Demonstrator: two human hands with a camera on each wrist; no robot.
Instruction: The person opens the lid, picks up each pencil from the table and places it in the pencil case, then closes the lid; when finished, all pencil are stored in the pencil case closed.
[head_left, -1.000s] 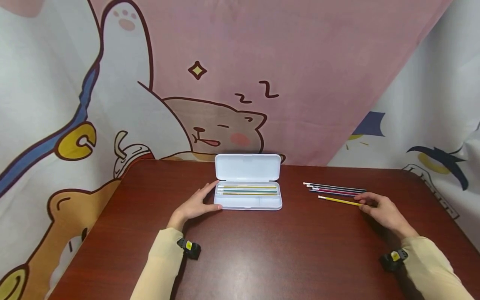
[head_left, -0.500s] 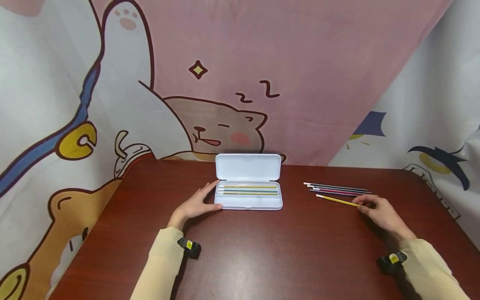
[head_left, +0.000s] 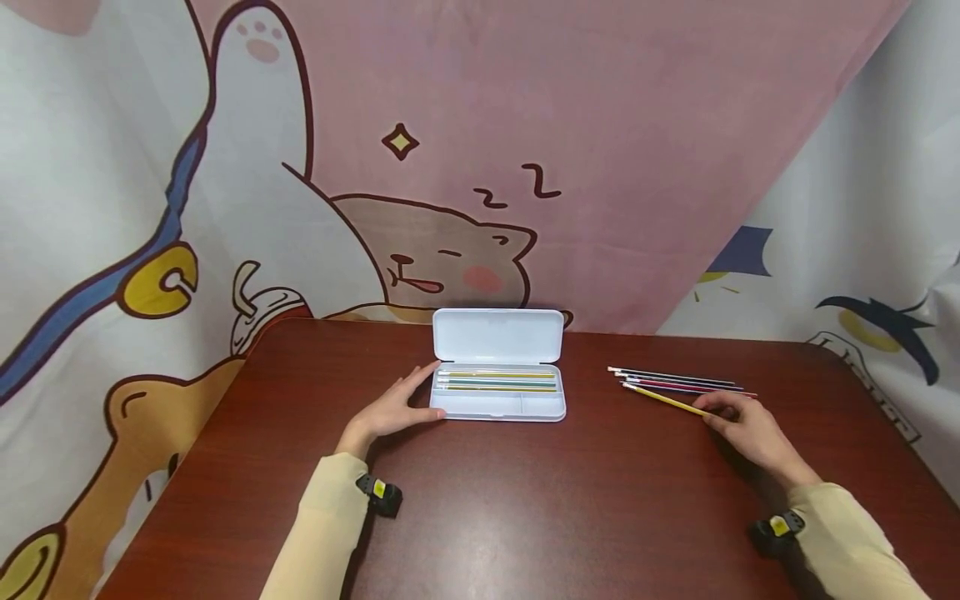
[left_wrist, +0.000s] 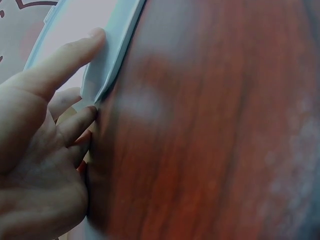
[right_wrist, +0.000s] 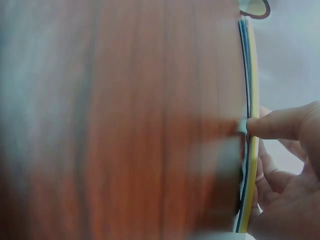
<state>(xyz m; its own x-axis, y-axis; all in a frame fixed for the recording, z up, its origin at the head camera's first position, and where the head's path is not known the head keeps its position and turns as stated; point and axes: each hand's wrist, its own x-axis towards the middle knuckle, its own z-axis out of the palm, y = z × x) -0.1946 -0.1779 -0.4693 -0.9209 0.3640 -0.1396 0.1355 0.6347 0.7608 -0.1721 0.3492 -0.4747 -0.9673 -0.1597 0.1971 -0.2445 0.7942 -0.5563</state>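
Brown tabletop (head_left: 525,517): left grip (head_left: 390,410) spread, touching white case (head_left: 480,406); right grip (head_left: 750,423) pinching yellow pencil (head_left: 663,398).

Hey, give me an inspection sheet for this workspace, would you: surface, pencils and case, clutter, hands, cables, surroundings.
Surface: glossy reddish-brown wood-grain table, with a light reflection near the front.
Case: white rectangular hinged pencil case, lid raised; slim yellow and green pencils lie lengthwise in its rear section.
Loose pencils: slim dark and red pencils with white ends, bunched on the table right of the case.
Clutter: nothing seen.
Left hand: fingers spread, touching the case's left end.
Right hand: pinches a slim yellow pencil beside the loose bunch.
Cables: nothing seen.
Surroundings: pink-and-white cloth backdrop with cartoon animals behind the table.
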